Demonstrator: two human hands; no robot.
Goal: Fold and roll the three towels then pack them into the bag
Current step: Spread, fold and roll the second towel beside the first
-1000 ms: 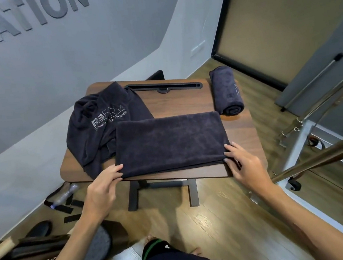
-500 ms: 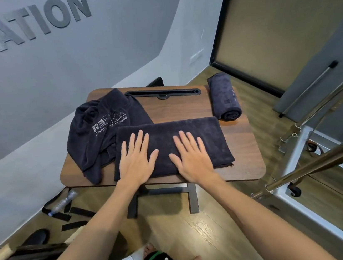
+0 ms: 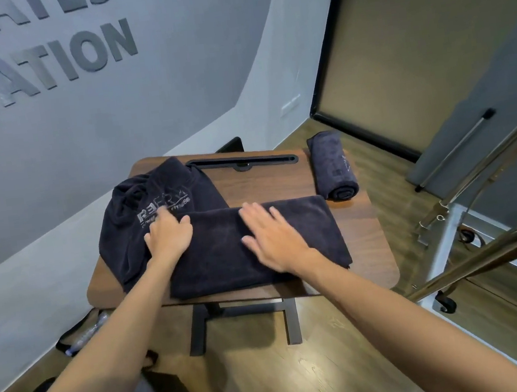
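A dark folded towel lies flat across the front of the small wooden table. My left hand rests on the towel's left end, fingers bent over its edge. Flat on the towel's middle lies my right hand, fingers straight and spread. A crumpled dark towel with a white logo is heaped at the table's left. A rolled dark towel lies at the back right corner.
A black slot runs along the table's back edge. A grey wall stands behind and left. Metal bars of a frame cross at the right. A water bottle and black straps lie on the wooden floor at the left.
Both hands slid apart over the folded towel: the left went to its left end, the right moved right and up. Before that they held the towel's front corners.
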